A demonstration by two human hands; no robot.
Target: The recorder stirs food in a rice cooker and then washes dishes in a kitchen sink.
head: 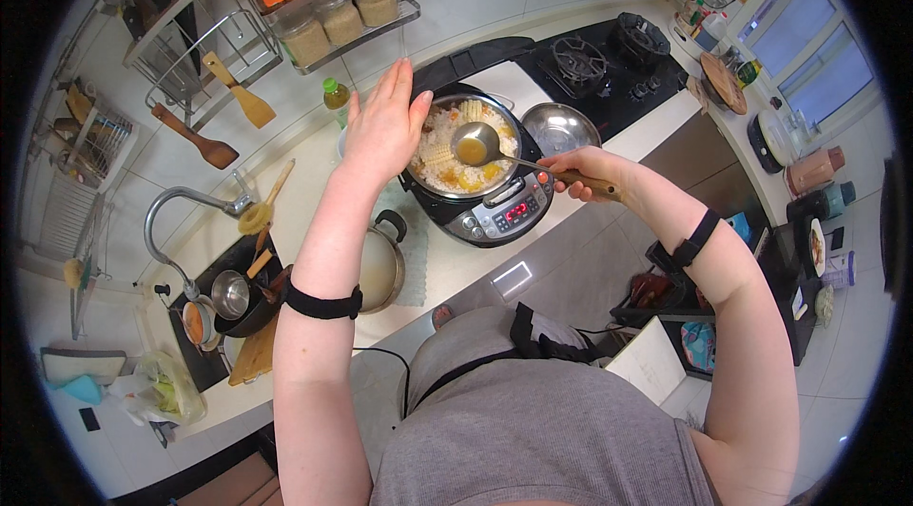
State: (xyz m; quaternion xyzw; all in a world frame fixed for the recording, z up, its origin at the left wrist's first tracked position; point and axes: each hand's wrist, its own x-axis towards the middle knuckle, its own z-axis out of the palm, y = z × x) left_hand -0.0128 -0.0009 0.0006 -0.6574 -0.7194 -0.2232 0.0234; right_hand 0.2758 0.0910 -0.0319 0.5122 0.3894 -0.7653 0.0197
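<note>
My right hand point(588, 174) grips the wooden handle of a metal ladle point(492, 149). The ladle's bowl, with yellowish liquid in it, is over the food in a rice cooker point(499, 217). White rice point(446, 128), corn cob pieces point(436, 154) and orange-yellow chunks fill the cooker's metal inner pot point(517, 174). A red display glows on the cooker's front panel. My left hand point(389, 124) holds nothing; its palm faces down beside the pot's left rim, fingers extended and thumb apart. Whether it touches the cooker cannot be told.
Right of the cooker lies a shiny metal bowl point(560, 128), near a black gas hob point(606, 71). A pot of cloudy liquid point(378, 270) stands on the near left. The sink point(207, 356) holds pans under a curved faucet point(160, 210). Wooden spatulas point(246, 99) hang from a wall rack.
</note>
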